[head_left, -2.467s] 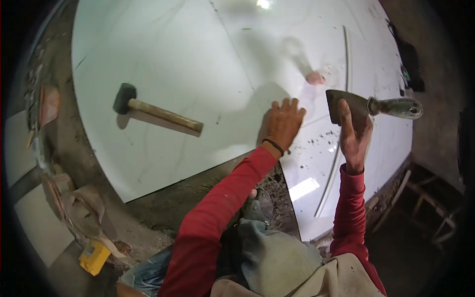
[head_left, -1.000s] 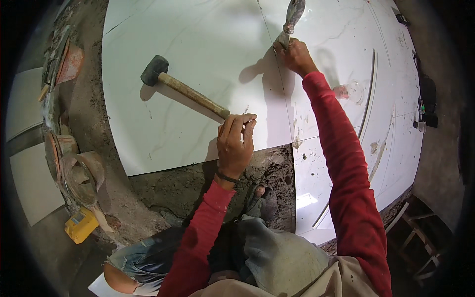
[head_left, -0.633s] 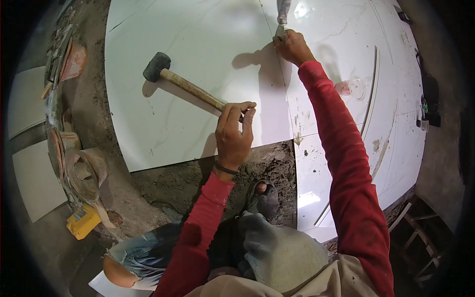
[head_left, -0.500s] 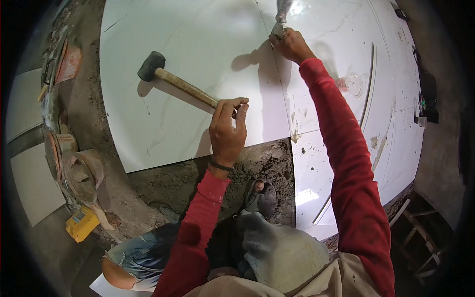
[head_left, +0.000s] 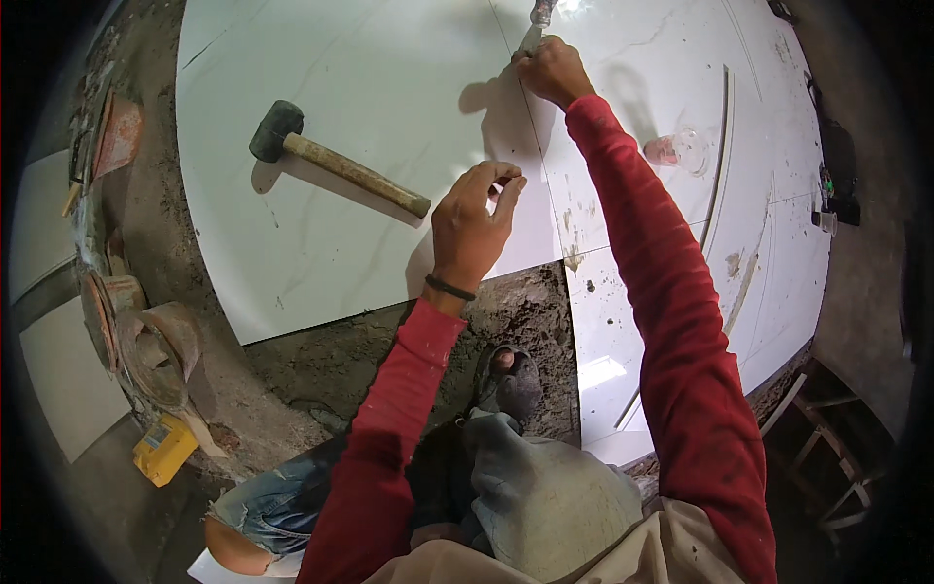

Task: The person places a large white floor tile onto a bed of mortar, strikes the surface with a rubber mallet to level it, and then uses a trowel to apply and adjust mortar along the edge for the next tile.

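My right hand (head_left: pixel 553 74) is closed around a putty knife (head_left: pixel 531 39) with a metal blade, over the seam between two glossy white tiles. Its handle points away, cut off by the upper picture edge. My left hand (head_left: pixel 474 219) hovers over the large left tile (head_left: pixel 331 253), thumb and forefinger pinched together. Whatever sits between those fingertips is too small to make out. Just left of that hand, a rubber mallet (head_left: pixel 355 175) with a black head and wooden handle lies on the tile, untouched.
A clear plastic cup (head_left: pixel 678 151) lies on the right tiles beside a long thin strip (head_left: pixel 720 156). Bare mortar (head_left: pixel 389 355) borders the tile's near edge. Tape rolls (head_left: pixel 161 355), a yellow tool (head_left: pixel 163 450) and an orange-red scrap (head_left: pixel 119 136) sit at the left. A wooden frame (head_left: pixel 827 438) stands lower right.
My left hand has moved right and away from me, off the end of the mallet's handle, its fingers curling closer. My right hand keeps its grip at the seam. The whole view has shifted slightly.
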A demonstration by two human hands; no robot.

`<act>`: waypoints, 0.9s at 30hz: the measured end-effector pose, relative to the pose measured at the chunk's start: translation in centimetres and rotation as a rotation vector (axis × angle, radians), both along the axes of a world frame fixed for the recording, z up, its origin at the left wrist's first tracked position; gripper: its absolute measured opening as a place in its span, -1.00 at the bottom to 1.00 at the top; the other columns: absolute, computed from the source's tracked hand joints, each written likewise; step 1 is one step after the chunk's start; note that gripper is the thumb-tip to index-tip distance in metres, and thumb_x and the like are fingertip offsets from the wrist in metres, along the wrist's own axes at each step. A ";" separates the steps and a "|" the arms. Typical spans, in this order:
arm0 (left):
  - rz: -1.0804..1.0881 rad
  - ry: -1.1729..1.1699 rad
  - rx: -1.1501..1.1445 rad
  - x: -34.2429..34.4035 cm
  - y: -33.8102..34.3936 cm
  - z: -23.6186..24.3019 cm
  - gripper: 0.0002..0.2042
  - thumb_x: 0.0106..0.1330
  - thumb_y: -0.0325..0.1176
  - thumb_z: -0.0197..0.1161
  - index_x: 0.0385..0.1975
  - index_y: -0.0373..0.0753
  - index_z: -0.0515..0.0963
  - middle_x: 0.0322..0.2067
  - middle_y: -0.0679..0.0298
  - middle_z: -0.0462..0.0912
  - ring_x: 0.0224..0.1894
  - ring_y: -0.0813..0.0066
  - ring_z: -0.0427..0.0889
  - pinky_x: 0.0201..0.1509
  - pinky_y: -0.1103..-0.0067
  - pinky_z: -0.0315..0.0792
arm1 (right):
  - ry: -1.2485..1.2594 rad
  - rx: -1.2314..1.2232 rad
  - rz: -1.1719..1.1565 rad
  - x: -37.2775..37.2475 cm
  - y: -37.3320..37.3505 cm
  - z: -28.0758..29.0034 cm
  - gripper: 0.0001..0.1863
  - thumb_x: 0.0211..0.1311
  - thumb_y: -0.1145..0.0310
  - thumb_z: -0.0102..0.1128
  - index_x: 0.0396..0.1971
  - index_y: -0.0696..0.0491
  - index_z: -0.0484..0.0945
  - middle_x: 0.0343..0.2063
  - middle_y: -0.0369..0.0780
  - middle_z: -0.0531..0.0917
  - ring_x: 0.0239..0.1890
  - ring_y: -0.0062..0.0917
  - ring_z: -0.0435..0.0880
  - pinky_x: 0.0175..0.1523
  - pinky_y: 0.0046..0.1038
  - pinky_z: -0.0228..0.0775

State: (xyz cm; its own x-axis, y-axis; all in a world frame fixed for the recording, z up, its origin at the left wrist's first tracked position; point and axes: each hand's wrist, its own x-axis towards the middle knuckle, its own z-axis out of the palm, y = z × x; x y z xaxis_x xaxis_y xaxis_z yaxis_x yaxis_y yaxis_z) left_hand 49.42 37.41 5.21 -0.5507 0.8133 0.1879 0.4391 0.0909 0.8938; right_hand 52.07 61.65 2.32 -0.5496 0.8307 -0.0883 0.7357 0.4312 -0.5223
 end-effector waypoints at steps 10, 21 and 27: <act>-0.292 0.323 -0.023 -0.6 3.1 -2.1 -0.92 0.19 -0.39 0.39 -0.34 -0.14 0.67 -0.39 0.34 0.72 -0.32 0.34 0.67 -0.26 0.43 0.54 | -0.023 0.022 -0.020 -0.5 -0.6 0.3 -0.56 0.17 0.14 0.21 -0.33 0.32 0.61 -0.31 0.08 0.71 -0.18 -0.05 0.72 0.02 -0.19 0.57; -0.270 0.204 0.018 -2.2 1.6 -0.7 -0.90 0.21 -0.43 0.38 -0.29 -0.17 0.66 -0.32 0.29 0.72 -0.31 0.33 0.67 -0.21 0.46 0.55 | 0.004 0.114 0.195 2.1 -1.0 -1.6 -0.73 0.18 0.26 0.24 -0.45 0.20 0.62 -0.44 0.09 0.67 -0.34 -0.03 0.70 -0.17 -0.13 0.58; -0.199 0.165 -0.034 -4.3 0.5 -0.9 -0.88 0.22 -0.42 0.39 -0.27 -0.19 0.66 -0.30 0.26 0.72 -0.35 0.31 0.67 -0.23 0.48 0.53 | 0.110 0.023 0.180 2.9 -3.3 -0.1 -0.78 0.24 0.30 0.20 -0.38 0.18 0.57 -0.48 0.10 0.63 -0.40 0.03 0.65 -0.27 -0.10 0.47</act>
